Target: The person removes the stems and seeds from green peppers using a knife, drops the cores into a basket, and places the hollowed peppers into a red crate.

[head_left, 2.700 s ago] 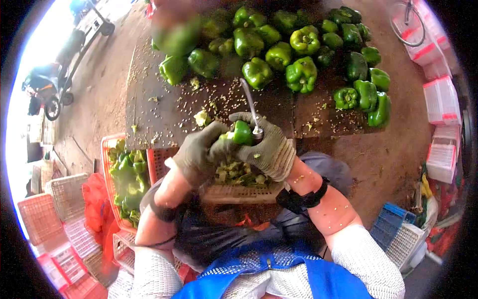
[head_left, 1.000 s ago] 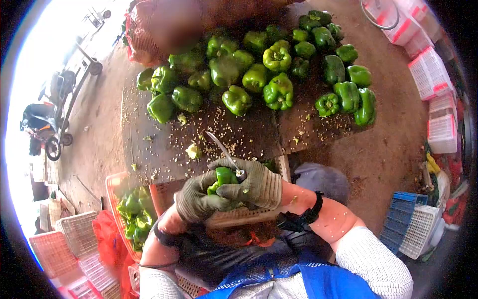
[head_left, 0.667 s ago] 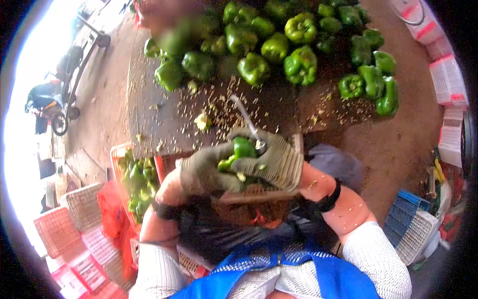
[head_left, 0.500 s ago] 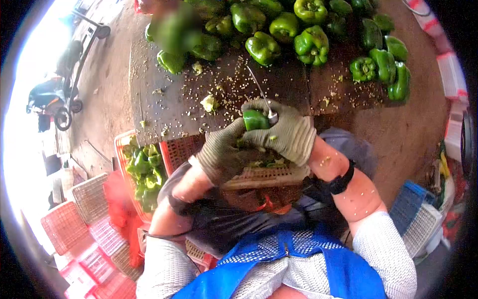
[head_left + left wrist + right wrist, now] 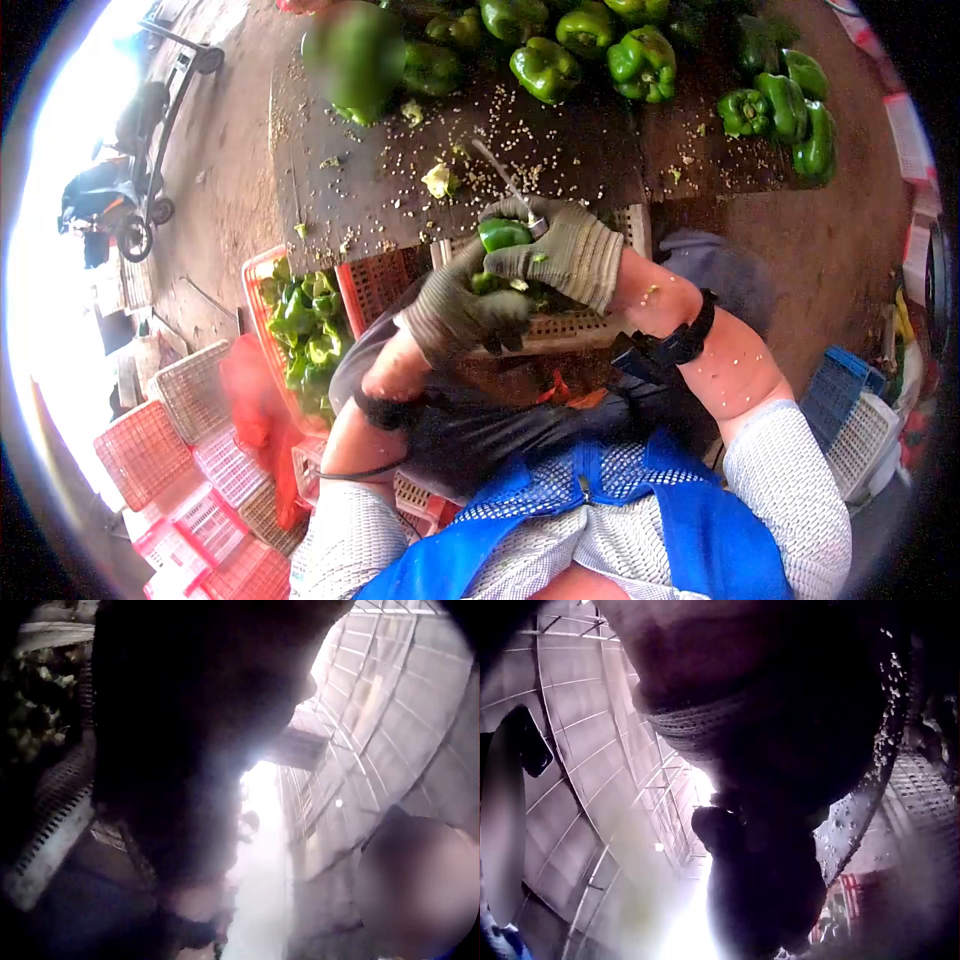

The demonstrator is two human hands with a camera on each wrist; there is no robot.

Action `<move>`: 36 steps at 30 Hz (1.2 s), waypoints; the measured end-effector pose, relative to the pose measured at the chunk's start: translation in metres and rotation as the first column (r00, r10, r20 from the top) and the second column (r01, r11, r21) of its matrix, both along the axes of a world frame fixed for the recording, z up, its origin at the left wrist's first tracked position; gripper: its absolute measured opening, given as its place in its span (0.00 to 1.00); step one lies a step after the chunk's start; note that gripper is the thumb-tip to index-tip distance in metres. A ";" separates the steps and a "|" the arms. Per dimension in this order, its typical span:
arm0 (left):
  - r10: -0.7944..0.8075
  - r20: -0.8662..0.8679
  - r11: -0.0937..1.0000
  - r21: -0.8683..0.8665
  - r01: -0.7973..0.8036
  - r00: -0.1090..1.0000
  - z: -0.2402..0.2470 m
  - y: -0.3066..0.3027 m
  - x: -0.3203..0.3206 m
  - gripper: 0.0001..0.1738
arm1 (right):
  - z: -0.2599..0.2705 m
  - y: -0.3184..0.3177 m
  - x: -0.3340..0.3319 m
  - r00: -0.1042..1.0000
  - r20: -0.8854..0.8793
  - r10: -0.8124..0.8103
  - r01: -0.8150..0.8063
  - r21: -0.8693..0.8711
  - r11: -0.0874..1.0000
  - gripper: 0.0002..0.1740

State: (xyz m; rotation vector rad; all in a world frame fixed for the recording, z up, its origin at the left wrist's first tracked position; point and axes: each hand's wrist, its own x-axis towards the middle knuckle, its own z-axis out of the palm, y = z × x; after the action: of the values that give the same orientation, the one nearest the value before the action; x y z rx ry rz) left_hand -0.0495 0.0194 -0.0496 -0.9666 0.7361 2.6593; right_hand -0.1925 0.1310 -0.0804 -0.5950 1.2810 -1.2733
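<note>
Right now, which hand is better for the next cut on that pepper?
Probably the right hand. It grips the knife, whose blade sticks out past its fingers, beside the green pepper. The left hand is close by too, but no knife shows in it.

Peppers (image 5: pixel 545 70) lie across the desk's (image 5: pixel 340 205) far side, seeds (image 5: pixel 492 183) before them; a crate (image 5: pixel 257 308) holding cut peppers (image 5: pixel 305 320) stands near left

A brown floor (image 5: pixel 210 200) surrounds a dark worktop (image 5: pixel 605 150), with plastic crates (image 5: pixel 145 455) and a wheeled vehicle (image 5: pixel 102 192) towards the bright left side, under a beam-crossed roof (image 5: pixel 420 675).
</note>
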 end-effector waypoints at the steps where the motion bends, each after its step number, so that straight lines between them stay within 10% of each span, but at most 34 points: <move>1: -0.053 -0.074 0.956 -0.290 0.030 0.996 -0.005 0.010 -0.004 0.22 | -0.014 0.000 0.001 1.000 -0.031 -0.005 0.005 -0.015 1.000 0.28; 5: -0.260 -0.123 0.674 -0.733 0.089 0.958 -0.025 0.016 -0.016 0.17 | -0.013 0.000 -0.006 0.970 -0.238 0.049 -0.020 0.124 0.992 0.25; 6: -0.151 -0.112 0.819 -0.571 0.061 0.982 -0.028 0.018 -0.016 0.19 | -0.009 0.001 -0.008 0.966 -0.260 0.014 0.009 0.088 0.996 0.24; 13: -0.413 -0.121 0.860 -0.376 0.343 0.902 -0.022 -0.022 -0.016 0.33 | 0.015 0.003 -0.009 0.986 0.157 -0.063 0.063 0.004 0.998 0.24; 14: -0.417 -0.094 0.874 -0.314 0.371 0.904 -0.008 -0.027 -0.018 0.34 | 0.017 0.003 -0.010 0.999 -0.015 -0.052 0.052 -0.023 0.998 0.24; 21: -0.502 -0.147 0.793 -0.472 0.386 0.852 0.005 -0.047 0.008 0.23 | 0.040 0.012 -0.025 0.960 0.191 -0.202 0.222 -0.090 0.971 0.23; 26: -0.727 0.140 0.487 -0.584 0.649 0.672 0.006 -0.022 -0.023 0.31 | 0.032 0.027 -0.058 0.937 -0.087 -0.338 0.311 -0.233 0.921 0.25; 27: -0.611 0.069 0.707 -0.400 0.583 0.789 0.000 -0.013 -0.020 0.30 | 0.037 0.030 -0.061 0.942 -0.015 -0.334 0.326 -0.189 0.927 0.25; 31: -0.343 -0.010 0.853 -0.423 0.307 0.939 -0.006 -0.016 -0.026 0.60 | 0.029 0.026 -0.056 0.932 -0.081 -0.352 0.333 -0.189 0.924 0.24; 33: -0.132 -0.211 0.771 -0.635 -0.034 0.968 0.008 -0.015 -0.022 0.63 | 0.029 0.023 -0.052 0.928 -0.151 -0.340 0.314 -0.174 0.933 0.24; 36: -0.333 -0.278 0.292 -0.939 -0.182 0.901 0.011 -0.006 -0.024 0.62 | 0.037 0.018 -0.039 0.972 -0.037 -0.232 0.227 -0.097 0.969 0.21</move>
State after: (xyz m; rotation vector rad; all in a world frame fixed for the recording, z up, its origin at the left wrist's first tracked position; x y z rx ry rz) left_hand -0.0738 0.0134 -0.0391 -0.3755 2.6234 2.1048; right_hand -0.2312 0.1493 -0.0431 -0.5563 1.3667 -1.5238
